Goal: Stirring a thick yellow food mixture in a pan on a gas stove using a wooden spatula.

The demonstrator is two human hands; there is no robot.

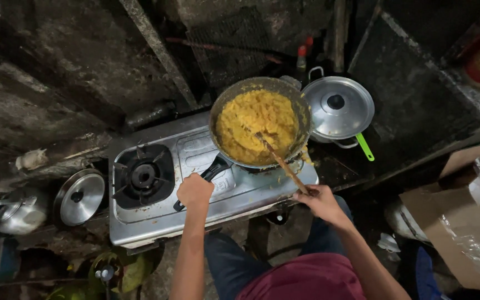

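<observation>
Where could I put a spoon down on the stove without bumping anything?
The bare steel strip of the stove top between the empty left burner and the pan is freest, though the left hand on the pan handle borders it. The right side is crowded: pan, wooden spoon, right hand, lidded pot.

The food (254, 125) in the pan (306, 119) was bright yellow. The pan's handle (213, 169) was black. The spoon (281, 164) was brown wood. The stove (195, 194) was shiny silver, and its free burner (143, 176) was black. The lid (337, 106) was silver with a black knob. A green handle (365, 147) stuck out beside it. The shirt (306, 278) was dark red.
</observation>
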